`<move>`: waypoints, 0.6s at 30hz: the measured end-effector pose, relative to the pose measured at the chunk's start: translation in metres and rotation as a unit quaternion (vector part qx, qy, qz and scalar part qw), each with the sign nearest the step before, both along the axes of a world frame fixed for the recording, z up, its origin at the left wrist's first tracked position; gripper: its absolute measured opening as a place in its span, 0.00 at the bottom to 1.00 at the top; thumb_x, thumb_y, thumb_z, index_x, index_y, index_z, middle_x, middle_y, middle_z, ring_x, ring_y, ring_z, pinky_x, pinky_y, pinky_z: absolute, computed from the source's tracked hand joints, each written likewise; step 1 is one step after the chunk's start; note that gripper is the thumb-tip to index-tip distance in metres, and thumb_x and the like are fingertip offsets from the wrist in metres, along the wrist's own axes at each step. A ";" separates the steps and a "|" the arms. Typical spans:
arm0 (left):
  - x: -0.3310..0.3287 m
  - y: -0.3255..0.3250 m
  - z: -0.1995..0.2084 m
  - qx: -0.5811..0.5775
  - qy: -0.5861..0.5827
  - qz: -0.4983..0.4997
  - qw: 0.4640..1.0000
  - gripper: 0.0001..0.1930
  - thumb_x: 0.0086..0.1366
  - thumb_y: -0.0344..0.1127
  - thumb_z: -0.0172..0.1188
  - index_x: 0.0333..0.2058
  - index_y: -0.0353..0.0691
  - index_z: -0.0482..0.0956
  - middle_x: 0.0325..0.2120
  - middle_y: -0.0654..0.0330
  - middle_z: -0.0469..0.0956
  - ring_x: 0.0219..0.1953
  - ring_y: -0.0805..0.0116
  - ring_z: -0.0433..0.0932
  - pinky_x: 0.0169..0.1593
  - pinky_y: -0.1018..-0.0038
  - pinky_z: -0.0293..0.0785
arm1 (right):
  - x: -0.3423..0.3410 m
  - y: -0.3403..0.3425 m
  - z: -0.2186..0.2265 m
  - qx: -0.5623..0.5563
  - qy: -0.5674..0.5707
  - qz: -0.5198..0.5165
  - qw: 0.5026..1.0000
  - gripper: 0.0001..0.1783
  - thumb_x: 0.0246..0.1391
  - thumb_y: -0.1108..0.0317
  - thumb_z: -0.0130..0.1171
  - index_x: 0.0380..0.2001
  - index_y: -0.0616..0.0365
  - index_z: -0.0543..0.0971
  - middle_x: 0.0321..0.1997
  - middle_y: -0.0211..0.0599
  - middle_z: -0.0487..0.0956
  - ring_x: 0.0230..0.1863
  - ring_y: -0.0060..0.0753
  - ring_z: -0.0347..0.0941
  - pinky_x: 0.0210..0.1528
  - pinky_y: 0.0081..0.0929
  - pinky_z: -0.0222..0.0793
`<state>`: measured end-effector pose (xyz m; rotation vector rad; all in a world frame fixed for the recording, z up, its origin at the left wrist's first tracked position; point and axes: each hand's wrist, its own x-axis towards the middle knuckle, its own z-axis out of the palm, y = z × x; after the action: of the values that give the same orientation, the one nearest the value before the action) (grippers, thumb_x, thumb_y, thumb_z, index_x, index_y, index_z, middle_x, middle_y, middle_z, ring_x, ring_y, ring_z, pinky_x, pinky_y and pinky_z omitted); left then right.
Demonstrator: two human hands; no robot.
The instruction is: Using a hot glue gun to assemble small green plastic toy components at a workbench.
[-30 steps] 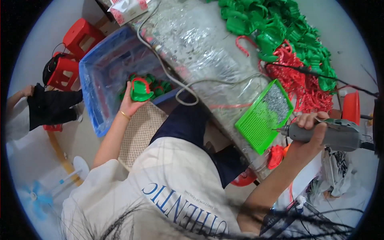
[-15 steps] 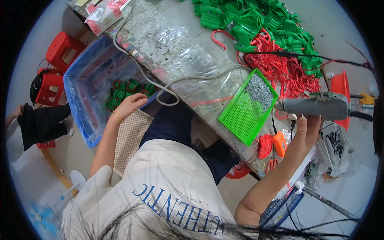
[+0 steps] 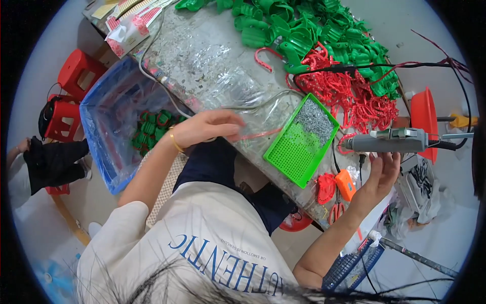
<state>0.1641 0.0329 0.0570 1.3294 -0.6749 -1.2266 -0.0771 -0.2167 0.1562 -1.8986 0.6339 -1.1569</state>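
- The left hand (image 3: 210, 127) hovers by the near edge of the tabletop (image 3: 197, 55), between bin and tray; its fingers are released, loosely extended and slightly bent.
- The right hand (image 3: 380, 175) is palm-up just under a grey power screwdriver (image 3: 387, 141), fingertips close to its underside; whether the fingers grasp it or only touch it, I cannot tell.
- The screwdriver lies level in view, tip toward the green tray (image 3: 288, 157), which holds small silver pieces (image 3: 316, 121).
- Beyond the tray are red strips (image 3: 349, 86) and heaped green plastic parts (image 3: 298, 30).
- Green-and-red pieces (image 3: 148, 129) lie inside the blue bin (image 3: 96, 142), left of the tabletop.
- Near the right forearm sit an orange block (image 3: 346, 184) and a red part (image 3: 325, 188).
- Writing: the white shirt (image 3: 172, 213) bears large blue capitals with a smaller line beside them.
- A white box (image 3: 129, 36) carries a pink-red pattern; lettering there is too small to read.
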 end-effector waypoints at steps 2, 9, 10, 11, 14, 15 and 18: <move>-0.003 -0.021 -0.004 -0.010 -0.007 -0.017 1.000 0.17 0.66 0.38 0.56 0.50 0.35 0.73 0.37 0.63 0.78 0.39 0.76 0.75 0.46 0.78 0.70 | -0.005 -0.002 -0.003 0.005 -0.012 -0.056 0.998 0.23 0.61 0.73 0.50 0.59 0.63 0.64 0.53 0.44 0.72 0.54 0.34 0.70 0.56 0.30 0.65; 0.030 -0.090 -0.014 -0.060 -0.172 0.142 0.973 0.17 0.63 0.41 0.59 0.48 0.39 0.75 0.36 0.59 0.77 0.38 0.72 0.75 0.44 0.75 0.71 | -0.036 0.000 -0.043 0.121 0.035 -0.047 0.991 0.19 0.63 0.67 0.50 0.55 0.63 0.68 0.49 0.40 0.76 0.47 0.29 0.73 0.49 0.26 0.69; 0.044 -0.106 -0.013 -0.048 -0.214 0.182 0.958 0.18 0.62 0.40 0.60 0.49 0.40 0.75 0.38 0.56 0.77 0.39 0.69 0.75 0.45 0.73 0.71 | -0.030 0.006 -0.045 0.143 0.035 -0.050 0.988 0.18 0.62 0.68 0.52 0.53 0.63 0.70 0.46 0.39 0.77 0.44 0.28 0.74 0.46 0.24 0.70; 0.058 -0.128 -0.016 -0.073 -0.317 0.209 0.922 0.21 0.61 0.39 0.61 0.52 0.41 0.72 0.43 0.54 0.75 0.40 0.68 0.76 0.45 0.73 0.72 | -0.029 0.009 -0.048 0.143 0.035 -0.048 0.988 0.18 0.62 0.68 0.52 0.53 0.63 0.70 0.46 0.39 0.77 0.44 0.28 0.74 0.46 0.24 0.70; 0.088 -0.187 -0.028 -0.122 -0.572 0.258 0.769 0.27 0.57 0.37 0.64 0.56 0.46 0.70 0.49 0.47 0.69 0.43 0.55 0.76 0.47 0.66 0.73 | -0.027 0.014 -0.066 0.194 0.054 0.008 0.979 0.14 0.61 0.72 0.53 0.49 0.64 0.72 0.41 0.38 0.78 0.42 0.27 0.74 0.45 0.24 0.71; 0.096 -0.204 -0.033 -0.125 -0.571 0.255 0.770 0.27 0.57 0.37 0.64 0.56 0.46 0.70 0.49 0.47 0.69 0.43 0.55 0.76 0.47 0.66 0.73 | -0.023 0.017 -0.068 0.194 0.053 0.004 0.980 0.14 0.61 0.72 0.53 0.49 0.64 0.72 0.41 0.38 0.78 0.42 0.27 0.74 0.45 0.24 0.71; 0.117 -0.222 -0.042 -0.072 -0.669 0.181 0.717 0.22 0.55 0.35 0.63 0.50 0.46 0.73 0.45 0.48 0.71 0.44 0.51 0.74 0.47 0.62 0.73 | -0.013 0.029 -0.071 0.211 0.097 0.084 0.969 0.13 0.60 0.74 0.53 0.48 0.65 0.72 0.42 0.40 0.77 0.42 0.27 0.74 0.47 0.25 0.71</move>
<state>0.2806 -0.1896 0.0149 1.9838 -1.3517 0.3310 -0.0899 -0.1873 0.0847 -1.6673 0.7440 -0.6686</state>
